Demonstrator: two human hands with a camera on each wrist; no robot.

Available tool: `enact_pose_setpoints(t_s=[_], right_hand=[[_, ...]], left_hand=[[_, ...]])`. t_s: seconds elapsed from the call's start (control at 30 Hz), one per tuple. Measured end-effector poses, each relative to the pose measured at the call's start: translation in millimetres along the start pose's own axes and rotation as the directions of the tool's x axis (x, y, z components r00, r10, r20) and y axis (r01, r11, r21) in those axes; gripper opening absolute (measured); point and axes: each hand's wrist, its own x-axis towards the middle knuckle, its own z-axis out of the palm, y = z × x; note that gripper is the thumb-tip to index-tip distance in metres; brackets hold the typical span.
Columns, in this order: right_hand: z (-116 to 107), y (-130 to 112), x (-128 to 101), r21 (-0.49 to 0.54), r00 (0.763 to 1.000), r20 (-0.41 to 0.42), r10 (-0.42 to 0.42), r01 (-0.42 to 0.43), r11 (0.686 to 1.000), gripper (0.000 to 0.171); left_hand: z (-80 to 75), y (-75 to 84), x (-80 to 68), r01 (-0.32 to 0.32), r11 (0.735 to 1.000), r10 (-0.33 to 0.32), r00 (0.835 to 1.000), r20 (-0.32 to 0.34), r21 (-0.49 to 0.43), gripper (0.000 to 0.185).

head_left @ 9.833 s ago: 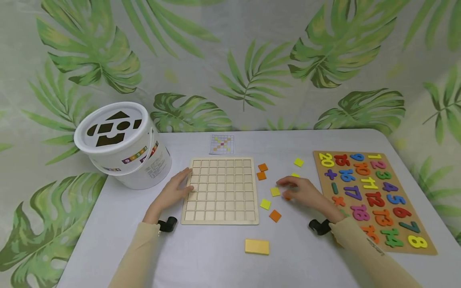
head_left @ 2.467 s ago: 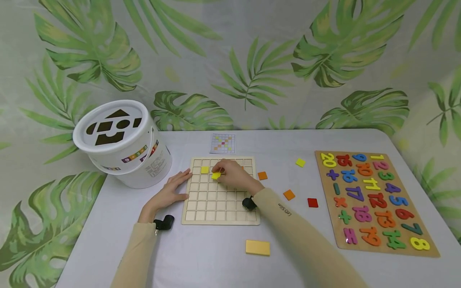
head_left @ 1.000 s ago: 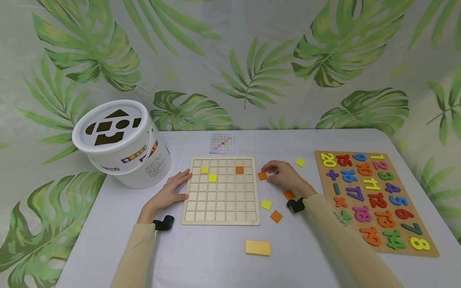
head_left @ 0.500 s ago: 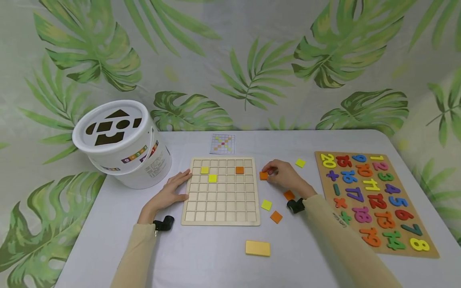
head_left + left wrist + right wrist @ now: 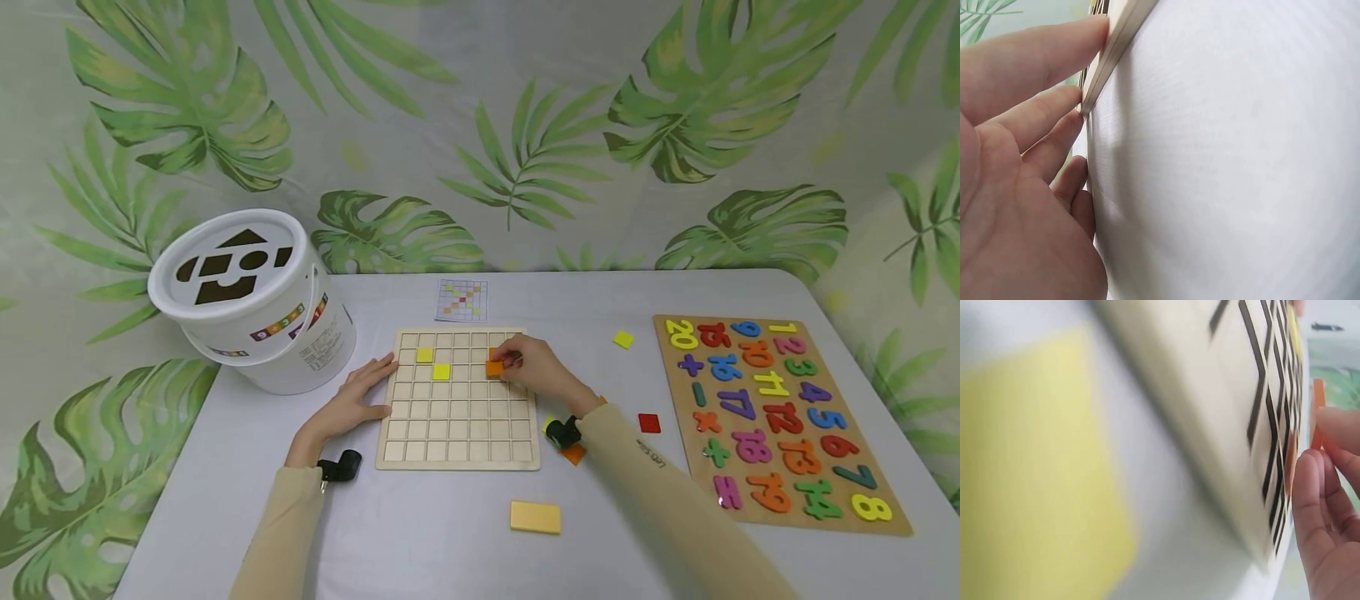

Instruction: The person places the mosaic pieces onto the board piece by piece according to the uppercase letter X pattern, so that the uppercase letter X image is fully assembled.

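A white bucket (image 5: 255, 300) stands near the surface's (image 5: 420, 533) left edge. Just right of it the left hand (image 5: 352, 404) rests flat, fingers (image 5: 1041, 56) straight against the left edge of the wooden grid board (image 5: 457, 400). Over the board's upper right cells the right hand (image 5: 536, 371) pinches an orange tile (image 5: 493, 367) in its fingers. A number puzzle (image 5: 772, 408) lies along the right edge

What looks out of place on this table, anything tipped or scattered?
The white bucket leans tilted at the table's left edge rather than standing upright. Loose tiles lie off the grid board: a yellow tile and a red tile. The right hand pinches an orange tile over the board; the left hand touches its edge.
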Motion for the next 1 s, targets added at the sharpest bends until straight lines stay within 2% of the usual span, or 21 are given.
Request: enact_pose_setpoints(t_s=[0.27,0.4,0.53,0.63,0.73,0.93,1.0], right_hand=[[18.8,-11.9,13.4,-0.117,0.999,0.013,-0.029,0.030,0.993,0.018],[22.9,-14.8,15.6,-0.183,0.999,0.010,-0.049,0.050,0.982,0.019],[22.8,-16.3,15.2,-0.206,0.999,0.016,-0.050,0.052,0.977,0.020],[17.4,-15.9,12.0,-0.170,0.999,0.018,-0.034,0.036,0.985,0.020],[5.1,-12.1,4.9,-0.086,1.000,0.003,-0.011,0.011,0.996,0.020],[-33.9,2.3,-20.9,0.046,1.000,-0.024,0.010,-0.009,0.999,0.020],[-47.3,7.6,-32.9,0.060,0.999,-0.030,0.009,-0.007,0.998,0.020]], left_hand=[[0.8,0.6,0.6,0.008,1.000,-0.008,1.000,0.000,-0.006,0.072],[0.7,1.2,0.4,0.013,1.000,-0.013,1.000,0.001,-0.009,0.072],[0.7,1.2,0.2,0.007,1.000,-0.007,1.000,0.001,-0.012,0.072],[0.8,1.1,0.1,-0.008,1.000,0.008,1.000,-0.002,-0.009,0.072],[1.6,0.6,0.4,-0.019,1.000,0.019,1.000,-0.002,-0.005,0.071],[1.1,1.5,-0.3,-0.018,1.000,0.018,1.000,-0.008,0.006,0.071],[-1.1,13.1,-3.6,-0.013,1.000,0.013,1.000,-0.006,-0.009,0.070]])
